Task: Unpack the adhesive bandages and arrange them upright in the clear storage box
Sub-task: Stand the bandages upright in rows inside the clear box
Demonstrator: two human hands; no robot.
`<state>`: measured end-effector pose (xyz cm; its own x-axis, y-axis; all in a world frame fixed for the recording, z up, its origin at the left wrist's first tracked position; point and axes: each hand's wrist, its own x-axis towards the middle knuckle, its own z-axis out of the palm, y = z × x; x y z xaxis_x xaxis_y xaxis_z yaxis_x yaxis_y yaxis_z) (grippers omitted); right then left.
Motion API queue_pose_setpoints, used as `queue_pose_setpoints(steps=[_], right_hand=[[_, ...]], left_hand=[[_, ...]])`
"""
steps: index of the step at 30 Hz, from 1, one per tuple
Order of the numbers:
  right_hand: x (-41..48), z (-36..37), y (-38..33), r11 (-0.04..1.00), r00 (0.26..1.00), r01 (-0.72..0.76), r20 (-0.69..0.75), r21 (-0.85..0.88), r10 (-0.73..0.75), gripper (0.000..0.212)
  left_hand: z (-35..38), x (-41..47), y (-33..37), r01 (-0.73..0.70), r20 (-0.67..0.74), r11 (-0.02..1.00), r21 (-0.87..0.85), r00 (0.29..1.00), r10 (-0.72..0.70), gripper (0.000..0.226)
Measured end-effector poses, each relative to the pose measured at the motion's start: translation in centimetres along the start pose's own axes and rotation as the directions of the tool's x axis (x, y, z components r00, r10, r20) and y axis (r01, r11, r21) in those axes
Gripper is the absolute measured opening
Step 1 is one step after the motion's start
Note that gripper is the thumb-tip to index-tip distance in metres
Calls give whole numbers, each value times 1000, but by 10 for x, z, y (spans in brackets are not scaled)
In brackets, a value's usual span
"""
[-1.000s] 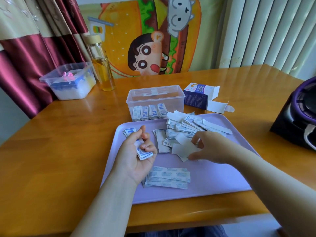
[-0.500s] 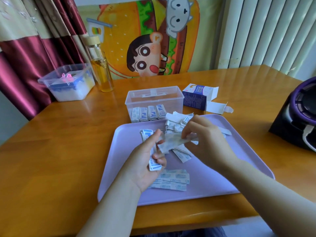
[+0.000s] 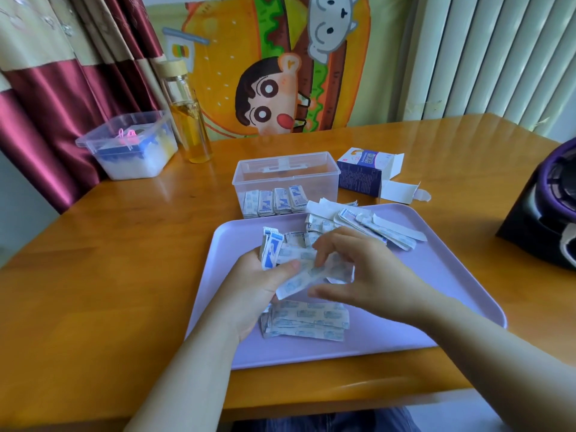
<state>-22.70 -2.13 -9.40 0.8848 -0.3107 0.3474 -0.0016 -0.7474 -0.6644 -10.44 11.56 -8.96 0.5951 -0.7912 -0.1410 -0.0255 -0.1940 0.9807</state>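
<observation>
The left hand [image 3: 255,285] curls its fingers round a small bundle of wrapped bandages [image 3: 270,249], thumb pressing a bandage strip [image 3: 307,277] across it, likely to gather one batch before boxing. The right hand [image 3: 367,272] pinches that strip's far end between thumb and bent fingers. Under both hands a flat stack [image 3: 307,321] lies on the lavender tray [image 3: 436,275], a loose pile [image 3: 358,222] farther back. Beyond the tray the clear storage box [image 3: 286,165] holds a row of upright bandages [image 3: 276,201], the opened carton [image 3: 360,173] just beside it

Storage box [image 3: 311,182] behind tray [image 3: 420,291], carton [image 3: 358,179] right of box, bandage stack [image 3: 307,319] on tray
</observation>
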Motion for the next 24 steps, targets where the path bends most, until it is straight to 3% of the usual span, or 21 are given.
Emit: queue_pose_setpoints(steps=[5, 11, 13, 15, 18, 21, 24], right_hand=[[-8, 9, -6, 981, 976, -171, 150, 94, 156, 9], [-10, 12, -13, 986, 951, -121, 270, -117, 148, 20], [-4, 4, -6, 978, 976, -121, 158, -172, 149, 20], [4, -10, 10, 959, 982, -189, -57, -213, 181, 16], [14, -36, 43, 874, 911, -379, -287, -305, 296, 25], [18, -51, 59, 789, 867, -497, -233, -362, 440, 32], [24, -51, 58, 806, 913, -406, -159, -430, 375, 14]], left_hand=[[-15, -8, 0, 1, 28, 957, 291, 1000, -10, 6], [-24, -3, -1, -18, -69, 976, 217, 997, 34, 19], [-23, -4, -1, -21, -58, 981, 194, 998, 33, 18], [-22, -4, -1, -17, -51, 984, 176, 998, 27, 18], [-18, -4, 1, -23, -46, 989, 145, 998, 30, 15], [-13, -2, 4, -40, -38, 990, 133, 998, 45, 13], [-9, 0, 5, -53, -26, 990, 128, 998, 57, 11]])
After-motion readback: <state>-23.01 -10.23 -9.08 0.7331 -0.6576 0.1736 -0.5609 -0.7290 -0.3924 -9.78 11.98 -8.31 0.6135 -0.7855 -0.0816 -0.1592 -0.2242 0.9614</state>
